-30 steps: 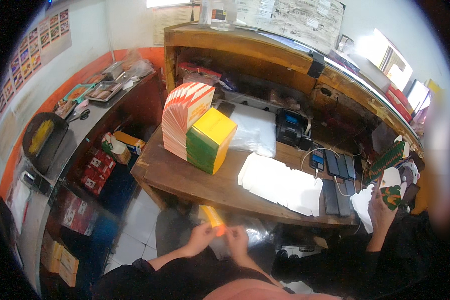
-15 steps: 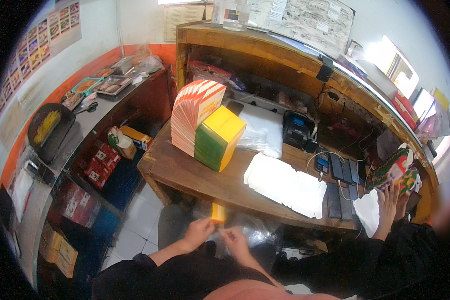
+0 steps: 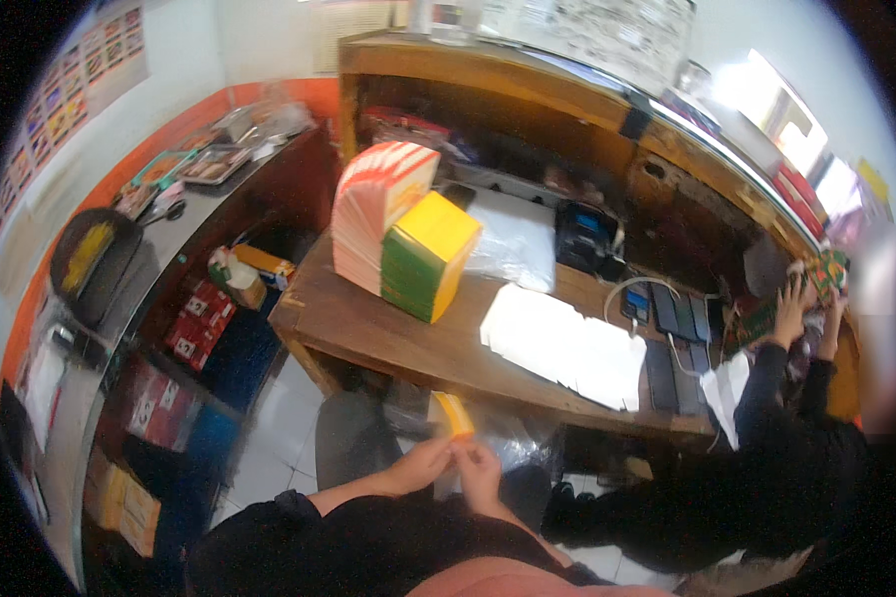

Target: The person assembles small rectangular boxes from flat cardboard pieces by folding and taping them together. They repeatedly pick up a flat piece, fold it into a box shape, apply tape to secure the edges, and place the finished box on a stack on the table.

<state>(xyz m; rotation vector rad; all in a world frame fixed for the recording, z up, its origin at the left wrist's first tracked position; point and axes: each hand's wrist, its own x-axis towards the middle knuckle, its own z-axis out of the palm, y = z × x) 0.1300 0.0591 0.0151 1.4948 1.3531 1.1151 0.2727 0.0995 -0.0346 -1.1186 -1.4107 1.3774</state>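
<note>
Low in front of the table, over my lap, I hold a small yellow-orange folded card box (image 3: 453, 414) with a pale strip along it. My left hand (image 3: 423, 466) grips its lower end, fingers closed. Pressed against the same end is my right hand (image 3: 479, 471), its fingers bent in a pinch beside the left ones. The fingers hide the box's bottom, and the picture is slightly blurred. On the table beyond stand a yellow-and-green carton (image 3: 430, 259) and a fanned stack of red-and-white folded card (image 3: 376, 214).
White card sheets (image 3: 562, 348) lie on the wooden table (image 3: 398, 338), near several phones (image 3: 675, 313) with cables and a black card machine (image 3: 585, 237). At the right, a co-worker's hands (image 3: 792, 308) handle a patterned bundle. A grey shelf counter (image 3: 184, 239) runs along my left.
My hands have come together at the box's lower end, and the box has tilted and moved right. The co-worker's hands have moved up and away. The view has shifted slightly.
</note>
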